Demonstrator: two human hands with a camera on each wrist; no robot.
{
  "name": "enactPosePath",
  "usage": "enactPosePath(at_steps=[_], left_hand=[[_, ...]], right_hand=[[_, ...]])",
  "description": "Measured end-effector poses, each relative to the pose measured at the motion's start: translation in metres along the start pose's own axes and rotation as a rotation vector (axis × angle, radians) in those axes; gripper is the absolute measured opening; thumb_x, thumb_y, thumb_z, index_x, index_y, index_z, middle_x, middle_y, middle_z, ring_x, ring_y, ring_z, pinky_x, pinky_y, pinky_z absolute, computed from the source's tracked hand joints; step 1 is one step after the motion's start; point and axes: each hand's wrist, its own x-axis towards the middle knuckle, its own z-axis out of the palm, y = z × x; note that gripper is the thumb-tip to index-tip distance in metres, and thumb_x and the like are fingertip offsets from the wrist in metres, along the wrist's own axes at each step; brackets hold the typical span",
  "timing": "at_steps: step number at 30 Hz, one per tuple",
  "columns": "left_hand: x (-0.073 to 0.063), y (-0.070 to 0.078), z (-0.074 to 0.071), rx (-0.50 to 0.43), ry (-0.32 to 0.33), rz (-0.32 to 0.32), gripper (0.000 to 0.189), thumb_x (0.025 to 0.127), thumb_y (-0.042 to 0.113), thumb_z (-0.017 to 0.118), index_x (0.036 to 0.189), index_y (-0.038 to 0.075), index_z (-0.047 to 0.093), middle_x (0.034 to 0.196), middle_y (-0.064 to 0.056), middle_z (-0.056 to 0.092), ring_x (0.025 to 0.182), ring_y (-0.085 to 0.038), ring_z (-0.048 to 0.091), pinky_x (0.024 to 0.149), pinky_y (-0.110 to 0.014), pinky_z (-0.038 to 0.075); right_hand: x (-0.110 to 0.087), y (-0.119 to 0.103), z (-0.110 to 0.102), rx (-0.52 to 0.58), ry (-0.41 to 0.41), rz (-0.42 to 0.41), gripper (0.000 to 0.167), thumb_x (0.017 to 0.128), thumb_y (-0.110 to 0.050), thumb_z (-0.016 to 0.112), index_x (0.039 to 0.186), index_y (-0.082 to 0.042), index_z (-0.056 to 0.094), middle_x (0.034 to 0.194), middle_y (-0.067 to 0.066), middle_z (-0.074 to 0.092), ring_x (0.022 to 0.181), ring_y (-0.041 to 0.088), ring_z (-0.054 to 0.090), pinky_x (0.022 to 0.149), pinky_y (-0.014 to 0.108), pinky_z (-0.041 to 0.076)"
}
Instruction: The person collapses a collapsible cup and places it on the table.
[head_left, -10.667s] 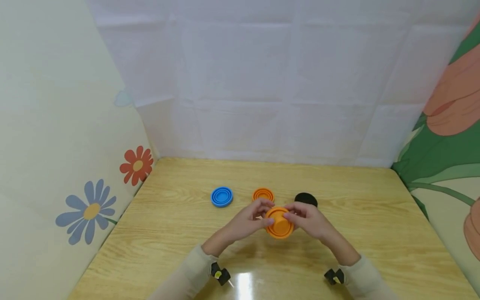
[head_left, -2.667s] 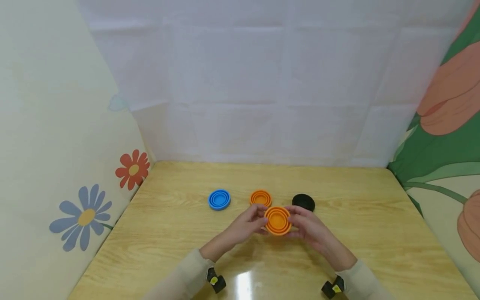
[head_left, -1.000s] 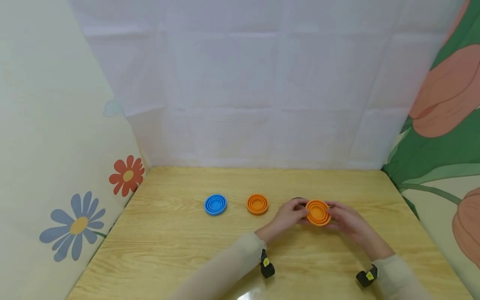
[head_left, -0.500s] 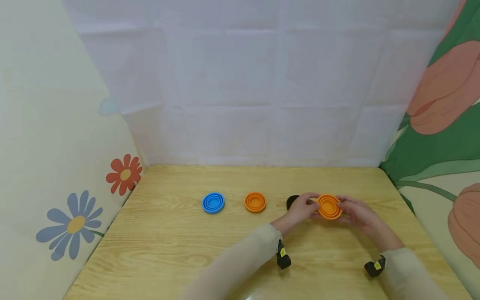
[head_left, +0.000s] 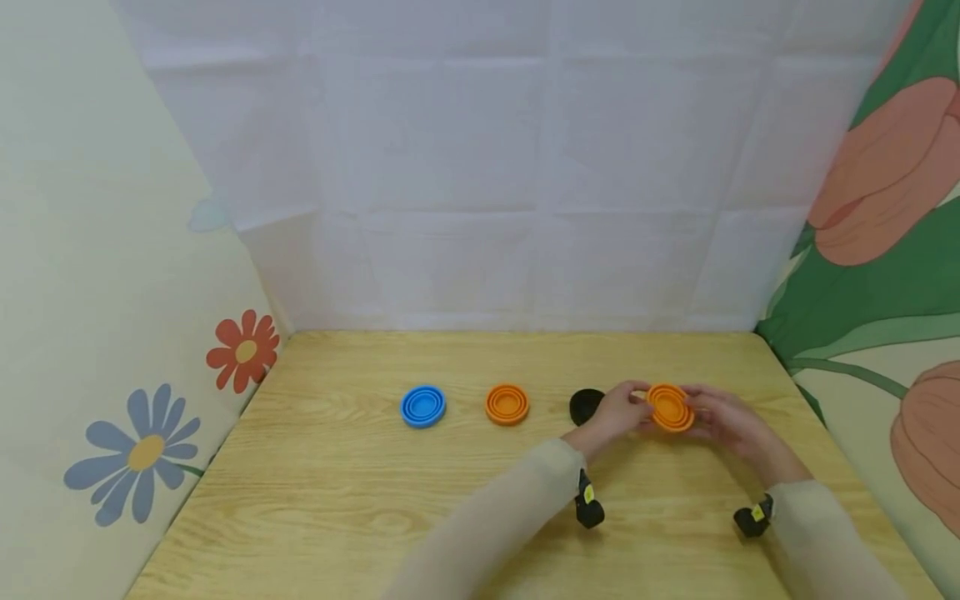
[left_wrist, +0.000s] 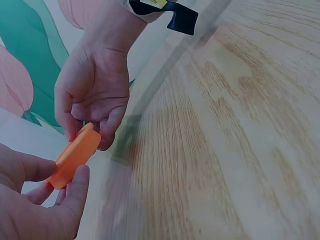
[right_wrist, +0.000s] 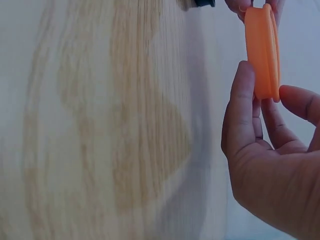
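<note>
Both hands hold an orange collapsible cup (head_left: 670, 407) above the right part of the table, its rings folded flat and its inside facing the head camera. My left hand (head_left: 619, 410) pinches the cup's left edge. The right hand (head_left: 731, 423) holds the opposite edge between thumb and fingers. In the left wrist view the cup (left_wrist: 75, 155) appears edge-on as a thick disc between the two hands. The right wrist view likewise gives the cup (right_wrist: 262, 55) from the side, with right-hand fingers (right_wrist: 241, 100) at its lower edge.
On the wooden table (head_left: 360, 492) a blue collapsed cup (head_left: 423, 407), another orange collapsed cup (head_left: 507, 404) and a black round one (head_left: 585, 407) lie in a row. The left hand partly covers the black one. A white cloth (head_left: 480, 192) hangs behind the table.
Earlier the cup's middle stuck out; by 2.7 seconds ago it was folded flat. Since then both hands have carried it right, past the black one, which is uncovered again.
</note>
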Motion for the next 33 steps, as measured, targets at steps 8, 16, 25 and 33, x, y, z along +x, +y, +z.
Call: enactPosePath(at_steps=[8, 16, 25, 33], left_hand=[[0.003, -0.005, 0.001, 0.024, 0.049, -0.039, 0.047, 0.089, -0.010, 0.064, 0.135, 0.000, 0.058, 0.103, -0.010, 0.064, 0.089, -0.019, 0.065, 0.084, -0.035, 0.060], [-0.002, -0.001, -0.001, 0.084, 0.041, -0.095, 0.049, 0.091, -0.004, 0.061, 0.140, -0.002, 0.055, 0.119, -0.014, 0.066, 0.098, -0.021, 0.066, 0.091, -0.039, 0.057], [-0.004, 0.005, -0.005, 0.078, 0.039, -0.161, 0.049, 0.094, 0.002, 0.056, 0.142, -0.004, 0.052, 0.123, -0.015, 0.065, 0.107, -0.022, 0.062, 0.101, -0.043, 0.052], [-0.011, 0.006, -0.006, 0.106, 0.014, -0.130, 0.048, 0.096, 0.005, 0.053, 0.143, -0.005, 0.051, 0.112, -0.012, 0.066, 0.074, -0.015, 0.052, 0.069, -0.027, 0.044]], right_hand=[[0.009, 0.002, -0.003, -0.069, 0.006, 0.003, 0.046, 0.107, -0.020, 0.052, 0.146, 0.004, 0.047, 0.116, -0.008, 0.064, 0.101, 0.009, 0.066, 0.090, 0.036, 0.058], [0.014, 0.001, 0.000, -0.151, 0.034, 0.007, 0.050, 0.108, -0.015, 0.044, 0.148, 0.013, 0.035, 0.114, -0.001, 0.066, 0.097, 0.009, 0.067, 0.087, 0.034, 0.059], [0.020, -0.003, 0.002, -0.221, 0.046, 0.039, 0.050, 0.107, -0.012, 0.044, 0.146, 0.016, 0.034, 0.108, 0.001, 0.068, 0.094, 0.010, 0.065, 0.086, 0.034, 0.060], [0.015, -0.005, -0.005, -0.290, 0.030, 0.049, 0.053, 0.108, -0.017, 0.045, 0.146, 0.018, 0.031, 0.122, 0.018, 0.067, 0.095, 0.013, 0.067, 0.084, 0.035, 0.061]])
